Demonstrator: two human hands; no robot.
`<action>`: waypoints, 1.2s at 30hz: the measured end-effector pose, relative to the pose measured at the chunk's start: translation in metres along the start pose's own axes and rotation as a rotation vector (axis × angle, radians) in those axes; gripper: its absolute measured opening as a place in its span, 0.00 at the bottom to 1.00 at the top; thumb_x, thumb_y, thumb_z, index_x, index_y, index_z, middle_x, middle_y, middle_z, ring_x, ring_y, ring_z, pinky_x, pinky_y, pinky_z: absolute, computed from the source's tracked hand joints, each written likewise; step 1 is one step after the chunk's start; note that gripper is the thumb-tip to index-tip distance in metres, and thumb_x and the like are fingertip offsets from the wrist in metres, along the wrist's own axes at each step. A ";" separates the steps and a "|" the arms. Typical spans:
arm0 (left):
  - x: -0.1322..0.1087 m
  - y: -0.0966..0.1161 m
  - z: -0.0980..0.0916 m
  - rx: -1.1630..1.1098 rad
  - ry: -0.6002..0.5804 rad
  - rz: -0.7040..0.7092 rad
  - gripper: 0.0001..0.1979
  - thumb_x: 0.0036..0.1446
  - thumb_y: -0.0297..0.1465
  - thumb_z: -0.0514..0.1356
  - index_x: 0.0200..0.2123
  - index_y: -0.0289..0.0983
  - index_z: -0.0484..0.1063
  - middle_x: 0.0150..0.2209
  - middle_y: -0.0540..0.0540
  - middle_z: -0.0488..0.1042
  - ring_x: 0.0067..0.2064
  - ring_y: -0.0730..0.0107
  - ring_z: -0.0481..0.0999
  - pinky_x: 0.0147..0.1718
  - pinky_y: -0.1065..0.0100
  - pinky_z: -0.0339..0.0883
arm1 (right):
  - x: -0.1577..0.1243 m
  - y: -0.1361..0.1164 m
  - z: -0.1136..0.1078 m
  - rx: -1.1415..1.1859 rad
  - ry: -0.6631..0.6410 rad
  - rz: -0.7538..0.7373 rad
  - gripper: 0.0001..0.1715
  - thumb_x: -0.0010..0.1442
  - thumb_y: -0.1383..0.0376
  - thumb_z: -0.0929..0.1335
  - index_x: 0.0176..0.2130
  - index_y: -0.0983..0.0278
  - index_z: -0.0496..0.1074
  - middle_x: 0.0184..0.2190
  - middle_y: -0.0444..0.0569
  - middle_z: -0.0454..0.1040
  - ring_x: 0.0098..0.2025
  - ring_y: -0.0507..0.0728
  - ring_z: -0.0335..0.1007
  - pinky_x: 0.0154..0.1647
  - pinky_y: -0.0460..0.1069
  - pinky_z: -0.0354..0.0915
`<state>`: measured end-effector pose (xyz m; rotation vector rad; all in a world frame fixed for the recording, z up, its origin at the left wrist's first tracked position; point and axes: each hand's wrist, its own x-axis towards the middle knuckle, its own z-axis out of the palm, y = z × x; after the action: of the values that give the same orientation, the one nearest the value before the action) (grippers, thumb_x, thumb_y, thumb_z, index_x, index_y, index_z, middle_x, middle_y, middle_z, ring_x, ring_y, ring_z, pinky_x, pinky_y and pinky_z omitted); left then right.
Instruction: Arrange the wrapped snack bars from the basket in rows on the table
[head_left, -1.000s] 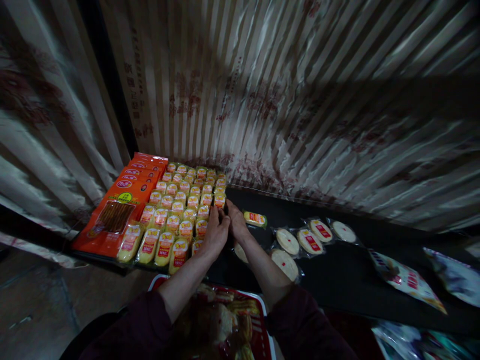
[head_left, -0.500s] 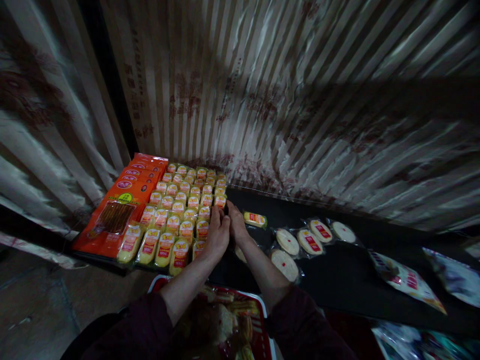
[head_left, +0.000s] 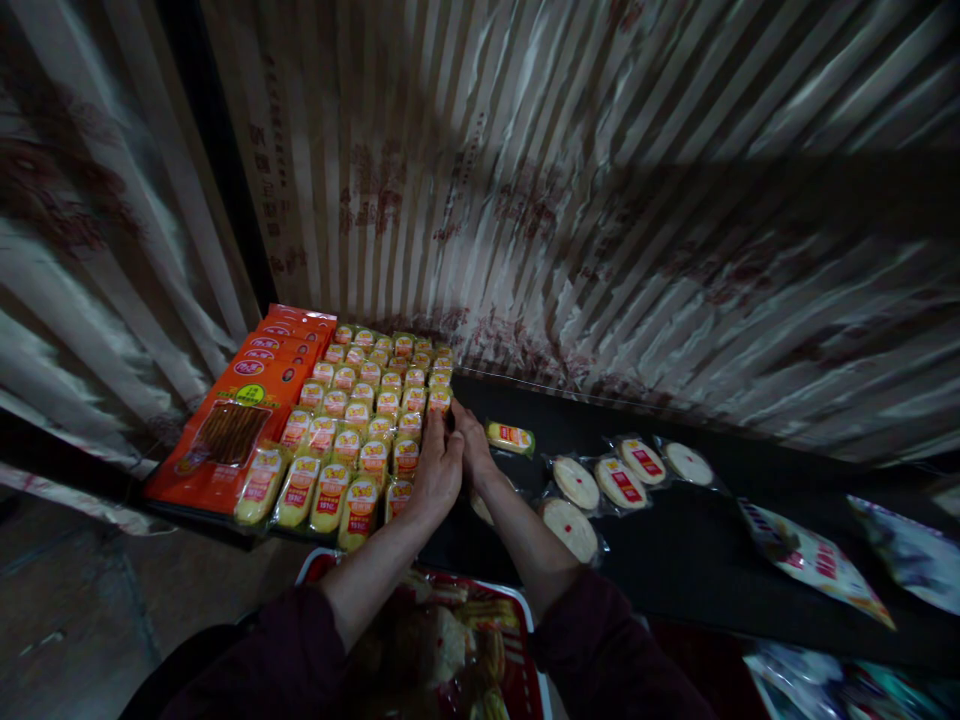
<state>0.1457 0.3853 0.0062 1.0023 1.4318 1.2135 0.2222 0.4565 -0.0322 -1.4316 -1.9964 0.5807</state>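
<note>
Several rows of small yellow packaged cakes (head_left: pixel 347 446) lie side by side on a black shelf (head_left: pixel 495 545). At the right edge of these rows, both my hands come together around an end cake (head_left: pixel 439 400). My left hand (head_left: pixel 437 470) has its fingertips against the near end of that cake, fingers closed together. My right hand (head_left: pixel 472 442) presses along its right side, its fingers partly hidden behind the left. A single packaged cake (head_left: pixel 511 437) lies on its side just right of my right hand.
Orange snack bags (head_left: pixel 217 430) overlap at the left. Round flat wrapped cakes (head_left: pixel 576 484) lie on the right, with a white pouch (head_left: pixel 814 560) farther along. Below the shelf edge stands a red basket (head_left: pixel 536 640) of packaged food. A patterned pleated curtain (head_left: pixel 525 200) hangs behind.
Both hands stay at the same end cake, shifting only very slightly. The rows and the other packages look unmoved.
</note>
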 end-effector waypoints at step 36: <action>-0.006 -0.003 -0.001 -0.033 -0.011 0.021 0.32 0.59 0.32 0.50 0.66 0.32 0.49 0.68 0.41 0.45 0.69 0.68 0.44 0.66 0.64 0.37 | -0.004 -0.008 -0.007 -0.008 0.047 0.015 0.29 0.53 0.71 0.61 0.54 0.62 0.69 0.42 0.51 0.70 0.44 0.57 0.66 0.48 0.52 0.65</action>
<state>0.1464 0.3790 0.0045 1.0025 1.3918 1.2415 0.2232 0.4501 -0.0228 -1.4531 -1.9546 0.5413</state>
